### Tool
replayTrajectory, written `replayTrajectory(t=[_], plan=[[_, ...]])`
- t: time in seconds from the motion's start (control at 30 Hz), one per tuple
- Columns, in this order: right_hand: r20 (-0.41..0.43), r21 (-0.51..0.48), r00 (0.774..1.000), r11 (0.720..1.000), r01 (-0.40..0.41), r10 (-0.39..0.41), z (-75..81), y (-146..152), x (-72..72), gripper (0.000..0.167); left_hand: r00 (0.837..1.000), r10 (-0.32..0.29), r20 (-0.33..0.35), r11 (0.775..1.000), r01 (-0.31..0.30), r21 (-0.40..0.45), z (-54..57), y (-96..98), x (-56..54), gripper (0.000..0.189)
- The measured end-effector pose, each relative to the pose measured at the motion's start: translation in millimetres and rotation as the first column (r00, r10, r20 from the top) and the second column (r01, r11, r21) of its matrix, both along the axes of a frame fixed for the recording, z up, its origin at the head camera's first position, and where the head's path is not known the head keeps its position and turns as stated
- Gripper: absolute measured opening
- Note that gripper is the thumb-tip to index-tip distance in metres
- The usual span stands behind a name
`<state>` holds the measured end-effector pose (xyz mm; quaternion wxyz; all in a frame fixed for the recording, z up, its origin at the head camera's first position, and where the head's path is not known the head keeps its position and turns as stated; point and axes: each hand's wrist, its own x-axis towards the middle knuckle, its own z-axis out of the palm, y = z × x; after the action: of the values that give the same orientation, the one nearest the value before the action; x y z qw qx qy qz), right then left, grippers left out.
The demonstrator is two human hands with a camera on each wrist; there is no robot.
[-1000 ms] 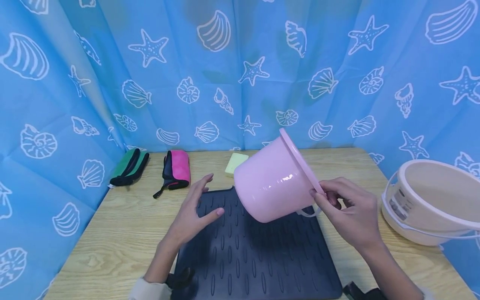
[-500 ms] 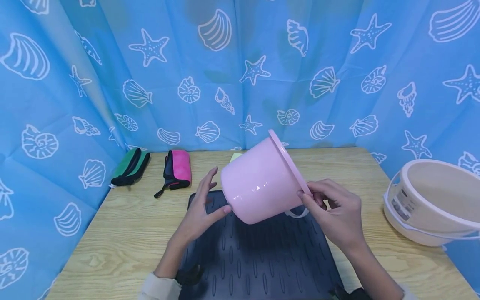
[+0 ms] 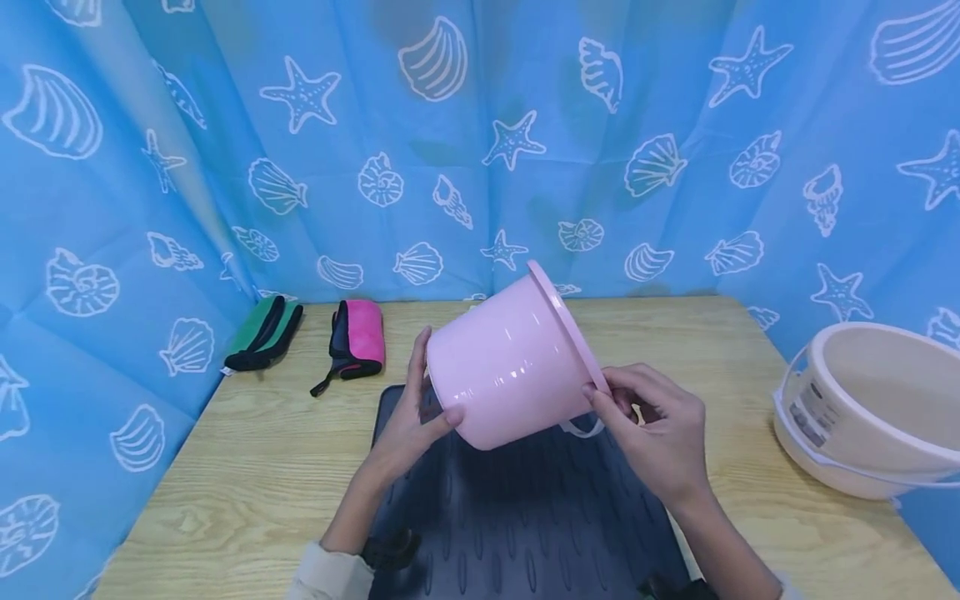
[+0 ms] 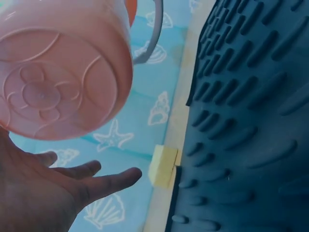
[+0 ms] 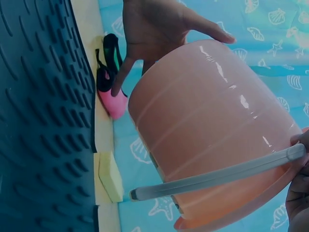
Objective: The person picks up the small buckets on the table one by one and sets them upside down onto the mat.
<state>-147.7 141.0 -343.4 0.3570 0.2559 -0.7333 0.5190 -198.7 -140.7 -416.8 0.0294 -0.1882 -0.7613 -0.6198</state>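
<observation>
A glossy pink bucket [image 3: 510,362] is held on its side above a dark ridged mat [image 3: 517,525], its base toward the left and its mouth toward the right. My right hand [image 3: 656,433] pinches the rim between thumb and fingers. Below the rim hangs its pale bail handle [image 3: 583,429], seen at full length in the right wrist view. My left hand [image 3: 408,421] is spread at the base, thumb at the near lower edge, fingers straight. In the left wrist view the round bucket base [image 4: 41,94] shows a moulded flower pattern. The bucket's inside is mostly hidden.
A larger cream bucket [image 3: 825,400] stands at the table's right edge. A green folded cloth [image 3: 258,333] and a pink one [image 3: 365,333] lie at the back left. A yellow sponge [image 4: 163,166] sits behind the mat, hidden in the head view. A shell-patterned curtain [image 3: 480,150] surrounds the table.
The pink bucket has moved left with my right hand on its rim. My left hand has come in from the left to its base. The yellow sponge is now covered in the head view.
</observation>
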Motion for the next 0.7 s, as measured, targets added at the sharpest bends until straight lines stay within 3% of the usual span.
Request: replayTrajectory(t=[0.1, 0.17, 0.27, 0.37, 0.53, 0.7], plan=[[0.004, -0.018, 1.0, 1.0, -0.008, 0.008, -8.0, 0.2, -3.7, 0.028, 1.0, -0.03, -0.002, 0.998, 0.03, 0.057, 0.5, 2.8, -0.4, 0.099], [0.012, -0.032, 1.0, 0.999, -0.015, 0.015, -16.6, 0.8, -8.3, 0.03, 0.999, -0.043, -0.016, 0.989, 0.045, 0.141, 0.6, 4.5, -1.6, 0.1], [0.038, -0.047, 0.999, 0.999, -0.028, 0.03, -30.1, 1.3, -15.0, 0.031, 0.997, -0.053, -0.048, 0.955, 0.064, 0.29, 0.1, 6.8, -4.0, 0.102], [0.072, -0.053, 0.996, 0.998, -0.044, 0.048, -34.1, -1.7, -15.5, 0.029, 0.997, -0.037, -0.064, 0.917, 0.059, 0.395, -1.2, 7.5, -5.7, 0.102], [0.148, -0.037, 0.987, 0.998, -0.052, 0.057, -35.1, -4.5, -13.4, 0.026, 0.998, -0.01, -0.055, 0.898, 0.034, 0.439, -1.2, 4.0, -3.4, 0.099], [0.205, 0.075, 0.976, 0.993, -0.088, 0.071, -31.6, -2.8, -11.6, 0.029, 0.999, -0.009, -0.036, 0.883, 0.025, 0.469, 1.7, -6.6, -0.8, 0.095]])
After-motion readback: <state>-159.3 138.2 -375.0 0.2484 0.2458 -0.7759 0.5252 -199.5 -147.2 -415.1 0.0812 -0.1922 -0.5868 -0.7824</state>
